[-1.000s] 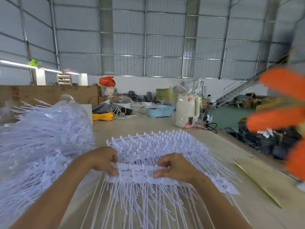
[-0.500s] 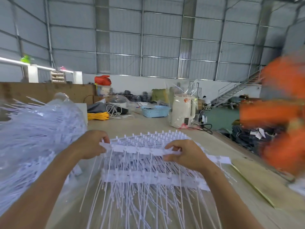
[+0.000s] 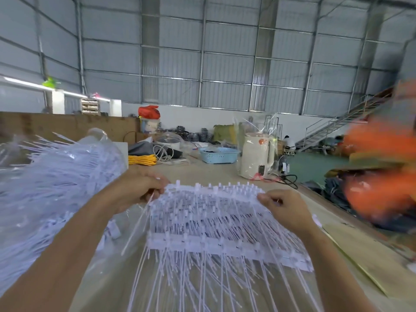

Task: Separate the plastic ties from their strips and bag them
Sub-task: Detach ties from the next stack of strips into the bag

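A stack of white plastic tie strips (image 3: 209,242) lies on the table in front of me, long thin ties trailing toward me. I hold one strip (image 3: 211,192) lifted above the stack. My left hand (image 3: 139,190) pinches its left end and my right hand (image 3: 283,206) pinches its right end. The strip's ties hang down over the stack. To my left a big clear plastic bag (image 3: 51,185) bulges with loose white ties.
A white electric kettle (image 3: 256,156) wrapped in clear film, a blue basket (image 3: 219,155) and yellow cord (image 3: 141,159) stand farther back on the wooden table (image 3: 220,174). Blurred orange shapes (image 3: 378,167) fill the right edge. A flat cardboard piece (image 3: 369,262) lies at the right.
Both hands have raised one strip up and away from the stack, from low near me to well above it. The view has tilted and the hands sit farther apart.
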A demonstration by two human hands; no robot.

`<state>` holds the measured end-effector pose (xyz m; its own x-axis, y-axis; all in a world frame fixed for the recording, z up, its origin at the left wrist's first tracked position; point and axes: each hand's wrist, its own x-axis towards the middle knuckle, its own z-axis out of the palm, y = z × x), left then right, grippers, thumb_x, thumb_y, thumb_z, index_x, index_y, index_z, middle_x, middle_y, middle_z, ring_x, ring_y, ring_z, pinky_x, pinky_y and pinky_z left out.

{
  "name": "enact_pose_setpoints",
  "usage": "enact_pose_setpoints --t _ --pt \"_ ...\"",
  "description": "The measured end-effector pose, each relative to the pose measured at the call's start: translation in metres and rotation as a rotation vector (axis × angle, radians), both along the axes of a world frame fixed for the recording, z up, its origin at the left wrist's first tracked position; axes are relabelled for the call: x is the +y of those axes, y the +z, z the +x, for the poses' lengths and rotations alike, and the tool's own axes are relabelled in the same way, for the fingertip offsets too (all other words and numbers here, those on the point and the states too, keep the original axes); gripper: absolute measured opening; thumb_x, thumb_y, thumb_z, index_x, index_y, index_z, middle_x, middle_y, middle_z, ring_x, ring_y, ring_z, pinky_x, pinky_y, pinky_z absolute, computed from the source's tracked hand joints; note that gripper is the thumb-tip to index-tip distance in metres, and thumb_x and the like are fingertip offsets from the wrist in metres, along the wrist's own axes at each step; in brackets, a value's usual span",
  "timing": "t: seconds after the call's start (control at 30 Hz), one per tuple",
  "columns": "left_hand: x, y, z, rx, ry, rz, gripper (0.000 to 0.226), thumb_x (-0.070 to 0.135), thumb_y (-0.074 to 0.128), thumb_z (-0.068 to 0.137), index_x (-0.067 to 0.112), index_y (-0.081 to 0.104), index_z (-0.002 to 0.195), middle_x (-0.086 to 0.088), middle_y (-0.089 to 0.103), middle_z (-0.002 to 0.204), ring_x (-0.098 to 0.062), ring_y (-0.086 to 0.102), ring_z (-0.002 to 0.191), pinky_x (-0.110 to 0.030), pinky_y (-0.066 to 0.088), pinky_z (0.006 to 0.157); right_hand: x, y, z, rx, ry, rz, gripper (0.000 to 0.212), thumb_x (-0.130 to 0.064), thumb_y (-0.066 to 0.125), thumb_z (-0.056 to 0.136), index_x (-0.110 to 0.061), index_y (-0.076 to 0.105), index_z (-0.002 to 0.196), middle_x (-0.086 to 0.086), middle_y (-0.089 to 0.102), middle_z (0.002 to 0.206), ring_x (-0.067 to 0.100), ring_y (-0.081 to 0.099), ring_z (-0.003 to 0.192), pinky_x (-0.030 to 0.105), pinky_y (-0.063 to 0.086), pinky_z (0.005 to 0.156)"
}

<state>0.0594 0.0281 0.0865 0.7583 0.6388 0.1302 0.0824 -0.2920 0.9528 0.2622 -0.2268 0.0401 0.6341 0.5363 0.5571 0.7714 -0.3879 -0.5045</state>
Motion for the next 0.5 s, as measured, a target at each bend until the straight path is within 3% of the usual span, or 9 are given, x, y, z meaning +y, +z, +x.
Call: enact_pose_setpoints --t 0.07,0.13,0.23,0.33,0.43,0.5 --pt "-0.007 -0.011 0.007 0.123 -0.040 0.049 0.012 0.004 0.062 0.089 0.001 0.065 0.078 -0.002 0.060 0.049 -0.006 0.047 0.037 -0.016 0.037 0.040 0.005 -0.007 0.004 -0.037 -0.099 -0.295 0.030 -0.038 0.054 0.092 -0.014 0.070 0.086 0.002 0.069 0.088 0.017 0.061 0.082 0.030 0.050 0.078" --pt "-0.018 -0.027 0.017 0.249 -0.068 0.170 0.015 0.004 0.062 0.089 0.002 0.064 0.074 -0.005 0.064 0.056 -0.005 0.049 0.037 -0.015 0.039 0.039 0.015 -0.013 -0.002 -0.112 -0.167 -0.535 0.026 -0.038 0.052 0.092 -0.023 0.066 0.109 -0.003 0.064 0.111 0.015 0.058 0.102 0.035 0.046 0.093" --pt "-0.033 -0.044 0.034 0.299 -0.095 0.339 0.019 0.015 0.064 0.089 0.011 0.061 0.071 -0.003 0.067 0.062 -0.004 0.056 0.043 -0.017 0.043 0.046 0.040 -0.022 -0.018 -0.121 0.035 -0.452 0.034 -0.040 0.052 0.093 -0.026 0.059 0.123 -0.005 0.058 0.123 0.014 0.052 0.114 0.034 0.041 0.099" --pt "-0.044 -0.046 0.042 0.219 -0.072 0.424 0.018 0.018 0.065 0.088 0.017 0.058 0.071 0.006 0.061 0.050 0.000 0.054 0.039 -0.014 0.041 0.044 0.066 -0.028 -0.047 0.017 0.345 -0.282 0.028 -0.034 0.056 0.092 -0.015 0.067 0.108 -0.004 0.064 0.104 0.013 0.058 0.097 0.020 0.044 0.085" --pt "-0.049 -0.045 0.042 0.128 -0.092 0.401 0.020 0.018 0.069 0.085 0.017 0.057 0.070 0.006 0.059 0.046 -0.001 0.053 0.039 -0.016 0.041 0.045 0.078 -0.037 -0.057 -0.042 0.403 -0.244 0.022 -0.015 0.054 0.093 0.003 0.061 0.081 0.009 0.052 0.079 0.021 0.048 0.074 0.030 0.035 0.067" --pt "-0.051 -0.044 0.041 0.092 -0.112 0.394 0.020 0.017 0.070 0.085 0.016 0.057 0.070 0.002 0.060 0.053 -0.004 0.054 0.043 -0.020 0.044 0.050 0.077 -0.038 -0.056 -0.005 0.446 -0.173 0.021 -0.012 0.054 0.093 0.003 0.058 0.080 0.012 0.049 0.080 0.021 0.046 0.075 0.030 0.034 0.070"
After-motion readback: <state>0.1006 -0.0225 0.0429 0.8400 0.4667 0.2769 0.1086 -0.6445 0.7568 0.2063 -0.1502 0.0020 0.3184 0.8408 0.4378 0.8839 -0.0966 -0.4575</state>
